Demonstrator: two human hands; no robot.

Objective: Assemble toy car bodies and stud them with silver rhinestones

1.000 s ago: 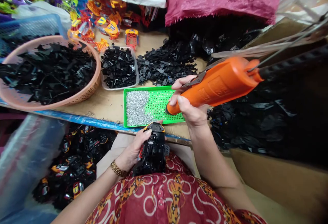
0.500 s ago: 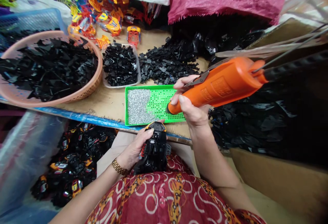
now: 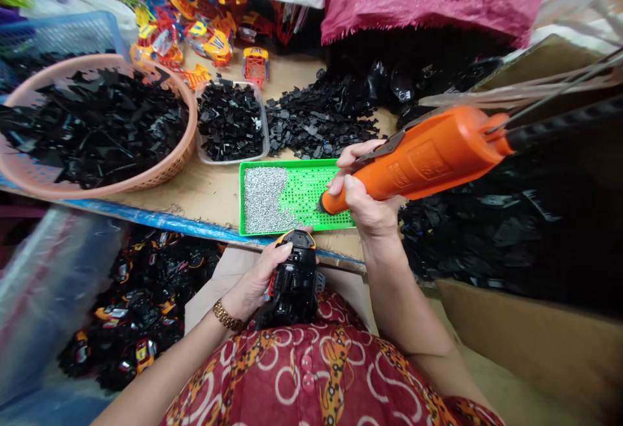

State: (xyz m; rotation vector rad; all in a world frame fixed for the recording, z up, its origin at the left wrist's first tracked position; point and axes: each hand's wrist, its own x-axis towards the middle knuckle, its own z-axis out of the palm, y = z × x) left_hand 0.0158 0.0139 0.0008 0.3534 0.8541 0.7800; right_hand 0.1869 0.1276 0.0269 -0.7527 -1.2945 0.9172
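My left hand [image 3: 265,270] is closed round a black toy car [image 3: 294,283] with orange and red edges, its dark underside facing up, close to my lap. An orange electric screwdriver [image 3: 413,160] is gripped in my right hand [image 3: 367,195], its black nose pointing down and left. Below that nose lies a green perforated tray [image 3: 311,182]; its left half is heaped with small silver screws [image 3: 265,199]. The bit's tip is too indistinct to tell whether it touches the tray.
A pink basket [image 3: 187,134] and a clear plastic tub [image 3: 267,130] hold black plastic pieces. More black pieces [image 3: 321,124] lie loose behind the tray. Orange car bodies [image 3: 211,43] sit farther back. Toy cars [image 3: 146,309] fill a space at lower left; a cardboard box [image 3: 530,348] stands right.
The view has shifted very slightly. The screwdriver in my right hand stays over the tray with little movement, and my left hand keeps the toy car in the same place.
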